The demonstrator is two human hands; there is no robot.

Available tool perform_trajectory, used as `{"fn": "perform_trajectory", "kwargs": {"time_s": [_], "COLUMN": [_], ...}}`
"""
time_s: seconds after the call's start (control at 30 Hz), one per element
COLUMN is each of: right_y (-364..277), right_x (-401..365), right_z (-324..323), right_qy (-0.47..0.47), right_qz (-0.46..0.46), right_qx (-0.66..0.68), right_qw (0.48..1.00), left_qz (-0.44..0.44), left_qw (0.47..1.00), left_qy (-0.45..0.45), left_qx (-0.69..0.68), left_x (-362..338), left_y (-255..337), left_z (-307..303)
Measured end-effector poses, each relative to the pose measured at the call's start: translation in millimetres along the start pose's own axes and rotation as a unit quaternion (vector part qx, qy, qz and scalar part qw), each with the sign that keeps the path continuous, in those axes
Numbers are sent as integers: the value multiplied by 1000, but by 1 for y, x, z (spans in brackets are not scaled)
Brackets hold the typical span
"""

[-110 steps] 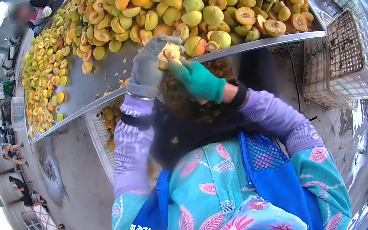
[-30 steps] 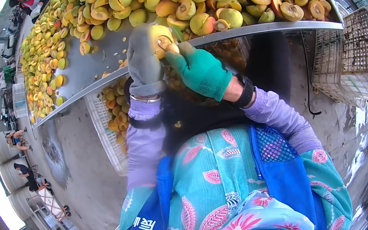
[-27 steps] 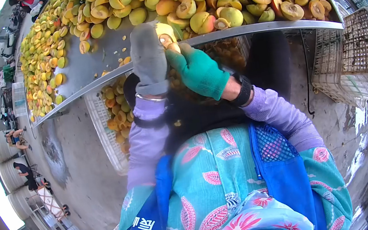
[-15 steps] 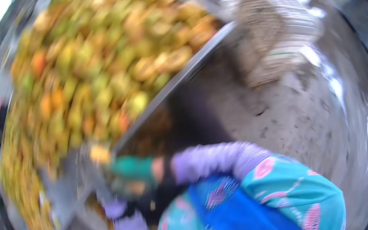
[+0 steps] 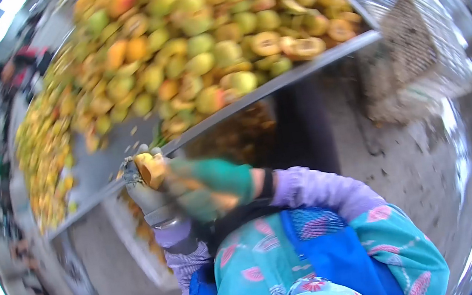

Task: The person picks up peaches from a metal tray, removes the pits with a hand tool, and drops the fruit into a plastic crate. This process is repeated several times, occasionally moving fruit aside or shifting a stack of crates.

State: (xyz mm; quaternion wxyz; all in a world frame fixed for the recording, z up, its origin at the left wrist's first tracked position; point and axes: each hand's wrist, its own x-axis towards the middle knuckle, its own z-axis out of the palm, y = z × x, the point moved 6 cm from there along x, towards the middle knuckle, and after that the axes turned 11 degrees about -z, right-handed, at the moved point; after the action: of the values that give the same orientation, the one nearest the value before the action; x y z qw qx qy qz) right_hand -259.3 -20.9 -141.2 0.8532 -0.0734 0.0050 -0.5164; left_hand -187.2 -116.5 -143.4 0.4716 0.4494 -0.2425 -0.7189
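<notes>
My left hand [image 5: 149, 197], in a grey glove, is closed around a yellow-orange fruit piece [image 5: 151, 170] with a hollow in its cut side. Close beside it on the right, my right hand [image 5: 210, 186] wears a green and grey glove. Motion smears its fingers, and whether anything is in them cannot be made out. Both hands are at the near edge of a metal table [image 5: 276, 86] heaped with yellow, green and orange fruit [image 5: 197, 44], some whole and some cut open.
Under the table edge is a container of orange-brown pieces [image 5: 234, 132]. Stacked woven sacks or crates [image 5: 404, 57] stand on the floor at the right. A person [image 5: 25, 65] in red and dark clothing is at the far upper left, and others show blurred along the left side.
The view has turned, so the table edge lies flatter and farther up and right. My left hand and its fruit piece show more clearly. My right hand appears farther right in the picture.
</notes>
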Motion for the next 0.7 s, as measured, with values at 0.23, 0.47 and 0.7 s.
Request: {"fn": "perform_trajectory", "kwargs": {"time_s": [0.23, 0.47, 0.7], "right_y": [-10, -66, -143], "right_x": [-20, -24, -15], "right_z": [-78, -73, -53], "right_qy": [256, 301, 376], "right_qz": [33, -157, -242], "right_qx": [-102, -183, -302], "right_qw": [961, 922, 842], "left_qz": [266, 281, 110], "left_qw": [659, 527, 781], "left_qy": [88, -11, -354], "left_qx": [698, 802, 503], "left_x": [29, 178, 68], "left_y": [88, 6, 7], "left_z": [-40, 141, 98]}}
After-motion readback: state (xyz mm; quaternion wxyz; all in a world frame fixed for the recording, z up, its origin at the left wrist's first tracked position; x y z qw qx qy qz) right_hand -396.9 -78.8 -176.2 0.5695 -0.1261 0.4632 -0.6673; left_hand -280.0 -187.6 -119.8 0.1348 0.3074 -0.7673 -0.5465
